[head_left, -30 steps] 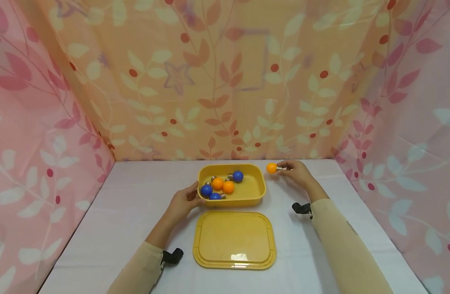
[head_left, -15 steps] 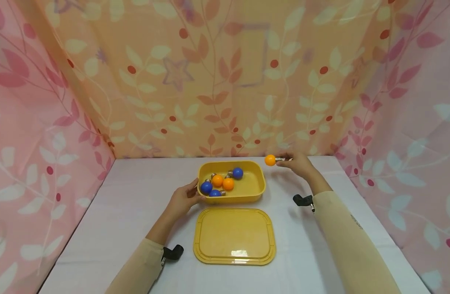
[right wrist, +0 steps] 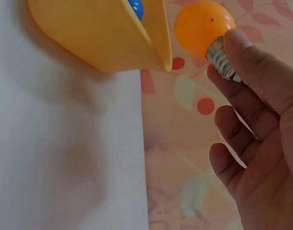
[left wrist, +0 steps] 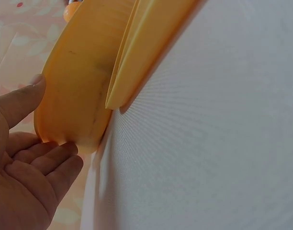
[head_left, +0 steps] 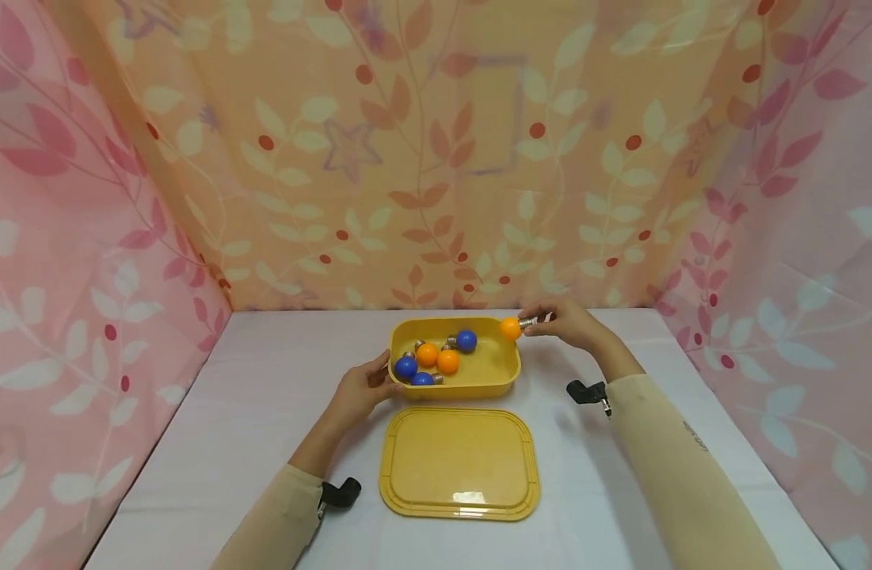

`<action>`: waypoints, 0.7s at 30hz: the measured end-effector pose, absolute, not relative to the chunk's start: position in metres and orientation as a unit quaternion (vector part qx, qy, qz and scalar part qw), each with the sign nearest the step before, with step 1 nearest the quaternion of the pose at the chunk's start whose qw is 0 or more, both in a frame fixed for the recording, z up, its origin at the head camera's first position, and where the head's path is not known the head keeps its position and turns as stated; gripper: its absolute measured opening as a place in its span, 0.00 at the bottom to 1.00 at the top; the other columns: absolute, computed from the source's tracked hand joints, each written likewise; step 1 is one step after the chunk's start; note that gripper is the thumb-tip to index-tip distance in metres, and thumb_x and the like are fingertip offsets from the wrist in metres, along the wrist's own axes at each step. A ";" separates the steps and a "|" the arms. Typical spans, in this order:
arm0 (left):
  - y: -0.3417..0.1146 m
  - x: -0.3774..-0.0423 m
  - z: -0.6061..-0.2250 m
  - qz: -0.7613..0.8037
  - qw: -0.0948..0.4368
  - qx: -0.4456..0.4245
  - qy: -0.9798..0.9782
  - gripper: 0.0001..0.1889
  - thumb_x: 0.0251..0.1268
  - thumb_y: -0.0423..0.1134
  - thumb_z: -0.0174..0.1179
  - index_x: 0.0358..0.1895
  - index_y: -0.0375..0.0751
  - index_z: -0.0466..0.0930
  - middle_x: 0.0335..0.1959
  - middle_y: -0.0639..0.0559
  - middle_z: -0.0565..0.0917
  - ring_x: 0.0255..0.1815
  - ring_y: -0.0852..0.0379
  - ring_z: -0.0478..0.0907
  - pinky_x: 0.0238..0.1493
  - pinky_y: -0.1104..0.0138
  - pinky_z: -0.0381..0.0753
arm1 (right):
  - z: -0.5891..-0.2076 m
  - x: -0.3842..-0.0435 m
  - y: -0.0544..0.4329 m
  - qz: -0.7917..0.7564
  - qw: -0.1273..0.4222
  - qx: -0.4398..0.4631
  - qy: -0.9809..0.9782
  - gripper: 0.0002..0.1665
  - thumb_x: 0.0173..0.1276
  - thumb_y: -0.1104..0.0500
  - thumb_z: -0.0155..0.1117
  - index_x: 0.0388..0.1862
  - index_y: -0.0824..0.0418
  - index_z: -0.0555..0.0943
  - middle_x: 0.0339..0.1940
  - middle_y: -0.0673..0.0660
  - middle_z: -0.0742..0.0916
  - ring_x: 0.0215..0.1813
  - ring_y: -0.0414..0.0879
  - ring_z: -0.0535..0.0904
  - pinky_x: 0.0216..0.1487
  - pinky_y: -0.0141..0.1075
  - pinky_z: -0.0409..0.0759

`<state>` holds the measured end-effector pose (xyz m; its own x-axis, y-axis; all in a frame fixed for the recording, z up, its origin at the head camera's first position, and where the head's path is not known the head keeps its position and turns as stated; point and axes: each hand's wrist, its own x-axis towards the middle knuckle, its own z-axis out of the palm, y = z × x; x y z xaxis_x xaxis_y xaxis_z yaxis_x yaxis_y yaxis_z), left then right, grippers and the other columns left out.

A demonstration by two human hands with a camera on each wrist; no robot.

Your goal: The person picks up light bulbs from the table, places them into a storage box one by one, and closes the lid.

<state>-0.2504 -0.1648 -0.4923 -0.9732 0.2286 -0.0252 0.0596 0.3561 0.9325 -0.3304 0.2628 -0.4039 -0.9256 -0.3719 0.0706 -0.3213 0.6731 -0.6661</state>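
In the head view my right hand (head_left: pixel 565 325) pinches an orange light bulb (head_left: pixel 510 328) by its metal screw base, between thumb and index finger. The right wrist view shows this bulb (right wrist: pixel 204 28) just beside the rim of a yellow plastic container (right wrist: pixel 94 36), its globe pointing away from my palm. My left hand (head_left: pixel 362 388) holds the container (head_left: pixel 489 389) at its front left corner, thumb and fingertips against its outside. Two orange bulbs (head_left: pixel 447 362) and three blue bulbs (head_left: pixel 466 341) lie inside it, mostly toward the left.
A flat yellow lid (head_left: pixel 459 463) lies on the white-covered table (head_left: pixel 264 348), in front of the container. Pink and orange floral cloth (head_left: pixel 436 174) hangs behind and at both sides. Black wrist cameras (head_left: pixel 343 493) are worn on both sleeves.
My right hand first rises slightly, then moves left with the orange bulb, bringing it to the container's right rim. My left hand stays at the container, and the lid stays in place.
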 end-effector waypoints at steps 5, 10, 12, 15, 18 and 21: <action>-0.165 -0.251 -0.496 0.567 0.077 0.083 0.816 0.45 0.62 0.46 0.74 0.80 0.47 0.61 0.77 0.48 0.70 0.73 0.50 0.73 0.65 0.61 0.78 | -0.397 -0.328 0.252 -0.340 0.065 -0.216 0.913 0.17 0.61 0.47 0.79 0.49 0.45 0.90 0.48 0.50 0.87 0.46 0.51 0.76 0.46 0.40 0.80; -0.165 -0.252 -0.496 0.571 0.080 0.087 0.812 0.47 0.60 0.49 0.75 0.80 0.47 0.60 0.77 0.48 0.69 0.73 0.51 0.73 0.65 0.61 0.78 | -0.394 -0.327 0.238 -0.323 0.097 -0.256 0.906 0.15 0.62 0.53 0.79 0.49 0.46 0.90 0.45 0.50 0.86 0.47 0.50 0.77 0.46 0.40 0.81; -0.164 -0.252 -0.497 0.571 0.079 0.090 0.812 0.47 0.60 0.49 0.75 0.80 0.46 0.60 0.77 0.47 0.68 0.73 0.50 0.73 0.65 0.61 0.78 | -0.394 -0.327 0.231 -0.314 0.112 -0.268 0.904 0.15 0.63 0.54 0.78 0.49 0.47 0.90 0.45 0.48 0.87 0.47 0.50 0.77 0.46 0.40 0.81; -0.164 -0.252 -0.496 0.570 0.077 0.090 0.813 0.47 0.60 0.49 0.75 0.80 0.46 0.60 0.77 0.46 0.68 0.73 0.50 0.73 0.64 0.61 0.79 | -0.392 -0.328 0.221 -0.301 0.136 -0.279 0.902 0.15 0.64 0.56 0.77 0.50 0.48 0.90 0.45 0.46 0.88 0.48 0.50 0.78 0.47 0.40 0.81; -0.164 -0.252 -0.495 0.568 0.078 0.089 0.815 0.46 0.62 0.47 0.74 0.80 0.46 0.60 0.77 0.47 0.68 0.73 0.50 0.73 0.64 0.61 0.79 | -0.389 -0.329 0.211 -0.280 0.152 -0.288 0.903 0.15 0.65 0.57 0.76 0.51 0.49 0.90 0.45 0.45 0.89 0.48 0.50 0.78 0.49 0.40 0.81; -0.164 -0.251 -0.495 0.567 0.077 0.083 0.816 0.45 0.62 0.46 0.74 0.80 0.47 0.61 0.77 0.48 0.69 0.73 0.51 0.73 0.65 0.61 0.79 | -0.386 -0.330 0.201 -0.256 0.163 -0.290 0.908 0.15 0.65 0.57 0.76 0.51 0.48 0.90 0.45 0.44 0.88 0.49 0.49 0.78 0.51 0.40 0.80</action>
<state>-0.2508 -0.1643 -0.4949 -0.9742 0.2234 -0.0322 0.0477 0.3430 0.9381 -0.3299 0.2013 -0.3861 -0.7788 -0.6095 -0.1483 -0.4423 0.7013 -0.5590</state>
